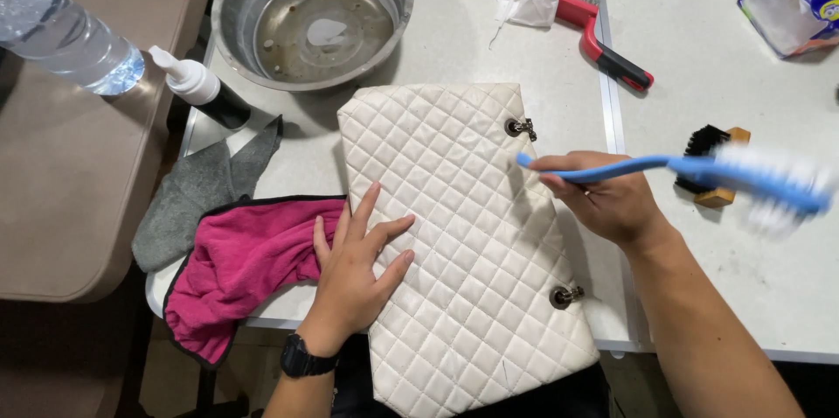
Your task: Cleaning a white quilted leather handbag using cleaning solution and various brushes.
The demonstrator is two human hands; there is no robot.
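The left hand (354,269) lies flat with fingers spread, pinning the white quilted bag (463,252). The right hand (603,199) has its fingers closed around the blue brush (690,169), bristles raised off to the bag's side. Judged step: scrubbing; the next stroke requires bristle contact with the bag.

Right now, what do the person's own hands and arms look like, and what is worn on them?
Both forearms are bare, with no sleeves in view. The left hand has a black wristwatch with a chunky case strapped at the wrist. The right hand wears nothing: no glove, ring or band shows. No markings are visible on either arm.
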